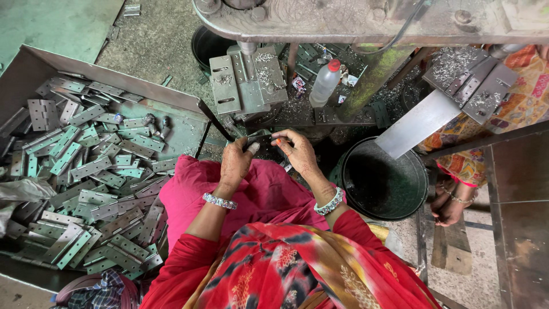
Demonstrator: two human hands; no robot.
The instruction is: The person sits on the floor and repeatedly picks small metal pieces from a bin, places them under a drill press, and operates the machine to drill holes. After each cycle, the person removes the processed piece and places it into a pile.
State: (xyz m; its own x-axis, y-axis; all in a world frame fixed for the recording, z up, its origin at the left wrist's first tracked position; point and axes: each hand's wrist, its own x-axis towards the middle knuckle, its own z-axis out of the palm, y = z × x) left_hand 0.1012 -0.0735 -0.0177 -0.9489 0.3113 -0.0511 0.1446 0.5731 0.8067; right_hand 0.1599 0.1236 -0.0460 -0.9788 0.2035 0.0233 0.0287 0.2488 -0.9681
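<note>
Between the two hands, just above the pink-clad lap, sits a small metal hinge piece (260, 139), dark and partly hidden by the fingers. Left hand (235, 161) comes up from a bent wrist with a beaded bracelet (219, 201), its fingers curled and closed on the near end of the piece, thumb tip pale against it. Right hand (297, 150) reaches in from the other side, wrist ringed by a white beaded bangle (330, 202), fingertips pinched together on the far end of the same piece; nails show orange paint.

Just beyond the hands stands a worn machine base (246, 80) with grey steel plates dusted with metal shavings. Beside it a clear plastic bottle (324, 83) with a red cap stands tilted among scraps; a small crumpled wrapper (298, 84) in red and white lies near it.

To the right, a dark round bucket (382, 183) sits on the floor, its inside too dim to tell the contents. A flat grey metal chute (416, 123) slopes toward its rim. To the left, a wide open metal tray (114, 80) holds a heap of grey-green flat hinges (86, 189), piled loosely and overlapping. Another person's foot (449, 209) with an anklet rests at the far right.
</note>
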